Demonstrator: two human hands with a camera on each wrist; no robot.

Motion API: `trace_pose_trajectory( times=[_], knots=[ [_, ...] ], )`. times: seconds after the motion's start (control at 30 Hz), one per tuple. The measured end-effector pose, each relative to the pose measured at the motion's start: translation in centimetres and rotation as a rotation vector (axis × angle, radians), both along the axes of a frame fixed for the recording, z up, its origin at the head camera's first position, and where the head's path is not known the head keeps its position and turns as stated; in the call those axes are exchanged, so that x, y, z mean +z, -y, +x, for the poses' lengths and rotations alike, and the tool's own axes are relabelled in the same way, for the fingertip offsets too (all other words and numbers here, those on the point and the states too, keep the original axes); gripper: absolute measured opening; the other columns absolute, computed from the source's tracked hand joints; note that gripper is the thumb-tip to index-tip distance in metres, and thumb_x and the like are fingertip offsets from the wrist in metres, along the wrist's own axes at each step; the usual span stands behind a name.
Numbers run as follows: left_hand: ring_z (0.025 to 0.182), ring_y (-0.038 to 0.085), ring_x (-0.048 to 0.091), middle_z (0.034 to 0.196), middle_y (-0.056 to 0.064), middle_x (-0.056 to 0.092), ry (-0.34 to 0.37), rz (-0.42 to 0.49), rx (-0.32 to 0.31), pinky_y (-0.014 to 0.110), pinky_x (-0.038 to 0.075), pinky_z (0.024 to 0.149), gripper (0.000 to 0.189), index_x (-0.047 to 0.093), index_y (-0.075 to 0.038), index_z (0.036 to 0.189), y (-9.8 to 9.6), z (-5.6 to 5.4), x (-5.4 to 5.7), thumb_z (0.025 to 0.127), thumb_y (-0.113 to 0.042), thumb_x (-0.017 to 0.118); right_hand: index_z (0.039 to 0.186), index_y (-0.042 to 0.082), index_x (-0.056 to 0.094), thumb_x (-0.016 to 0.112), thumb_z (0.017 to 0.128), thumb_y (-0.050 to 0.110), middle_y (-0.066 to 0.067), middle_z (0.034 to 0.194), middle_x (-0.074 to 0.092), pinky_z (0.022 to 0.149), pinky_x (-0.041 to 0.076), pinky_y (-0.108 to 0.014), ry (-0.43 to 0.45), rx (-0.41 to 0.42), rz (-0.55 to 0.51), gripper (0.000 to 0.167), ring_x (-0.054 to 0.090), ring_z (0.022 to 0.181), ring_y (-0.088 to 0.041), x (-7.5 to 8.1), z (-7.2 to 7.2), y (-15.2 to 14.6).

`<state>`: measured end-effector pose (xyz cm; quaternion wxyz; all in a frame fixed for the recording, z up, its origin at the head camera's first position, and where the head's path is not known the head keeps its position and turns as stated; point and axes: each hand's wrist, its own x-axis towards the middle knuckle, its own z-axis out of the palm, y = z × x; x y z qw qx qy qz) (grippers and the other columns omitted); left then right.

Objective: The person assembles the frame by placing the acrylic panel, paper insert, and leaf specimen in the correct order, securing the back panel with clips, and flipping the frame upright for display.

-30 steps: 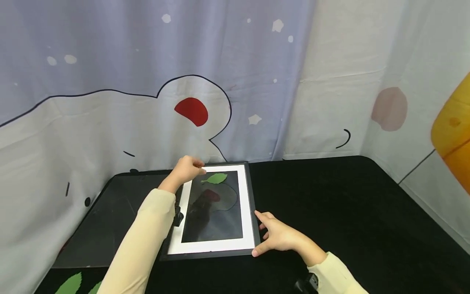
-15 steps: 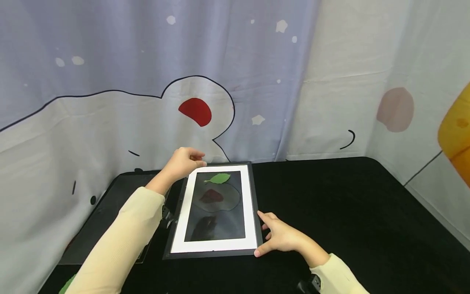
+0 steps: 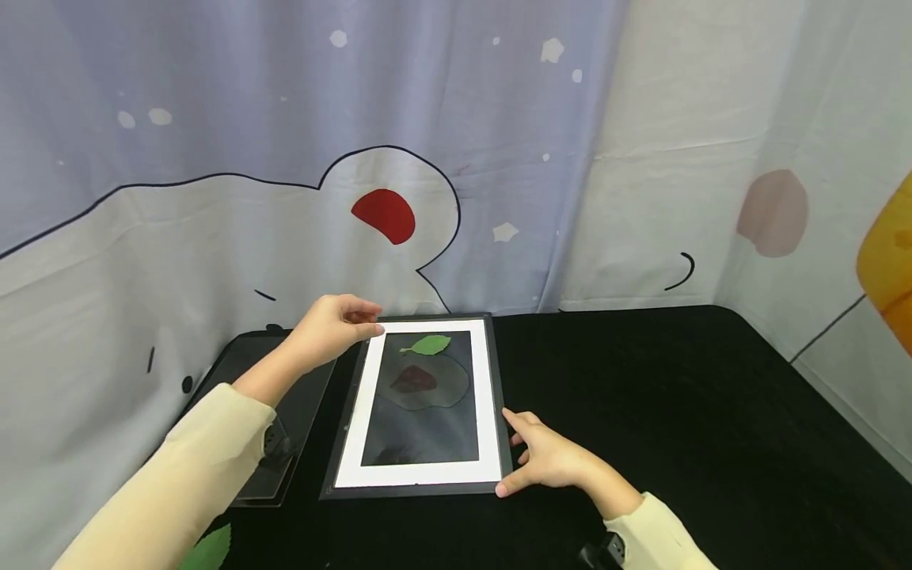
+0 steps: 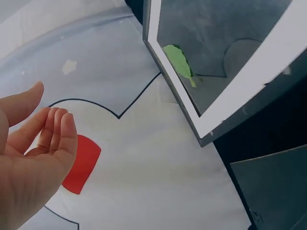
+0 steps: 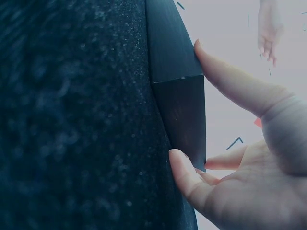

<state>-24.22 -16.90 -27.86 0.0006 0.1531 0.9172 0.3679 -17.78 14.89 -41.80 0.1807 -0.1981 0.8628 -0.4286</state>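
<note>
A dark grey picture frame [image 3: 406, 492] with a white mat [image 3: 420, 475] lies on the table. A green leaf [image 3: 430, 344] shows near the top of its dark window; whether it is over or under the pane, I cannot tell. My left hand [image 3: 331, 328] hovers at the frame's far left corner, fingers loosely bent and holding nothing. The left wrist view shows this hand [image 4: 43, 153] apart from the frame. My right hand [image 3: 545, 459] touches the near right corner, its thumb at the near edge and fingertips along the right side, as the right wrist view confirms.
Left of the frame lies a dark flat panel [image 3: 311, 396], partly behind my left arm. Another green leaf [image 3: 208, 548] shows at the bottom left. Black cloth [image 3: 641, 412] covers the table, and a printed curtain [image 3: 499, 158] hangs behind it.
My left hand has drawn left, away from the leaf and over the frame's far left corner. My right hand keeps its place at the near right corner. The head view has shifted slightly.
</note>
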Motion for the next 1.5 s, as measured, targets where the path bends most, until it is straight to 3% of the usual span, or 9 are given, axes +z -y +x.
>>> trace_pose_trajectory(
  times=[0.4,0.63,0.77,1.1,1.5],
  knots=[
    [0.092,0.021,0.065,0.103,0.009,0.068,-0.095,-0.014,0.027,0.035,0.053,0.079,0.033,0.066,-0.001,0.118,2.1,4.9,0.3,0.089,-0.016,0.070,0.149,-0.009,0.020,0.088,0.069,0.019,-0.024,0.133,0.038,0.079,0.051,-0.039,0.002,0.004,-0.001,0.109,0.059,0.089,-0.025,0.1,0.0,-0.2],
    [0.087,0.016,0.063,0.105,0.006,0.066,-0.147,0.000,0.032,0.023,0.052,0.071,0.032,0.068,-0.002,0.116,3.0,7.4,-0.4,0.086,-0.014,0.073,0.148,-0.010,0.020,0.088,0.068,0.020,-0.024,0.134,0.038,0.079,0.051,-0.039,0.000,0.002,-0.003,0.109,0.059,0.089,-0.024,0.1,0.0,-0.3],
    [0.087,0.014,0.063,0.104,0.003,0.066,-0.181,-0.008,0.051,0.020,0.052,0.072,0.030,0.069,-0.003,0.114,3.5,8.7,-1.1,0.085,-0.010,0.073,0.148,-0.010,0.021,0.088,0.068,0.020,-0.024,0.133,0.038,0.080,0.051,-0.039,-0.006,0.002,-0.001,0.109,0.060,0.089,-0.024,0.1,-0.1,-0.4],
    [0.086,0.000,0.062,0.102,0.002,0.066,-0.203,0.043,0.123,0.013,0.051,0.075,0.028,0.069,-0.004,0.111,5.5,12.2,-4.5,0.083,-0.007,0.074,0.149,-0.009,0.020,0.088,0.068,0.020,-0.025,0.135,0.037,0.080,0.051,-0.039,0.004,0.001,-0.001,0.110,0.060,0.089,-0.024,0.0,-0.2,-0.4],
    [0.084,-0.001,0.061,0.102,0.003,0.066,-0.037,0.110,0.328,0.016,0.052,0.071,0.036,0.066,-0.002,0.118,8.5,15.8,-9.3,0.084,-0.011,0.074,0.149,-0.010,0.019,0.088,0.068,0.019,-0.025,0.136,0.035,0.080,0.052,-0.040,0.006,-0.001,-0.008,0.110,0.060,0.090,-0.025,0.2,-0.1,-0.7]
  ],
)
